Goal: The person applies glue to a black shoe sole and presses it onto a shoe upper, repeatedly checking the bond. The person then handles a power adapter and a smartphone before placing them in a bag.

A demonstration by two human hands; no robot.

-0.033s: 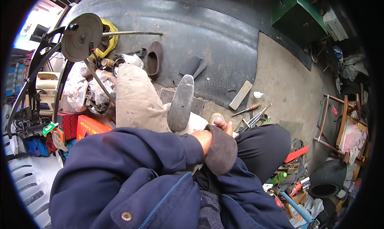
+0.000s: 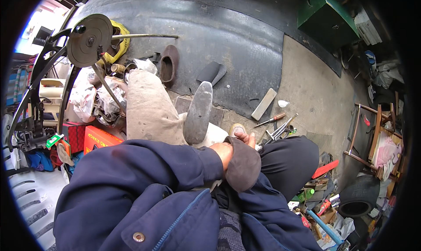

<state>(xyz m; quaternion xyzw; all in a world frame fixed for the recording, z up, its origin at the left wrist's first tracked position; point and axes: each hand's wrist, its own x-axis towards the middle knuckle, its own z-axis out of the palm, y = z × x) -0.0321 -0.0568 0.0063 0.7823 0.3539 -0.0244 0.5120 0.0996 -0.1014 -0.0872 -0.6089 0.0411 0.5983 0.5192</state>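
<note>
A dark brown suede-like shoe [image 2: 242, 170] is held over my lap, its rounded end towards me. My left hand [image 2: 223, 153] reaches its near-left side at the opening; the fingers go out of sight in or behind the shoe. At the shoe's far end, curled fingers and a thumb of my right hand [image 2: 248, 139] show, while the rest of that hand lies hidden behind it. Just beyond stands a grey foot-shaped metal plate [image 2: 198, 115], apart from both hands. A similar brown shoe [image 2: 168, 66] lies on the floor, with dark sole-like pieces [image 2: 212, 73] to its right.
A hand-cranked machine with a round wheel [image 2: 90, 41] stands at left, near plastic bags [image 2: 83, 97]. On the floor lie a whetstone-like block [image 2: 264, 104], a screwdriver [image 2: 270, 120] and metal tools [image 2: 282, 127]. Clutter, a black tyre-like ring [image 2: 359, 196] and a wooden frame [image 2: 375, 137] fill the right.
</note>
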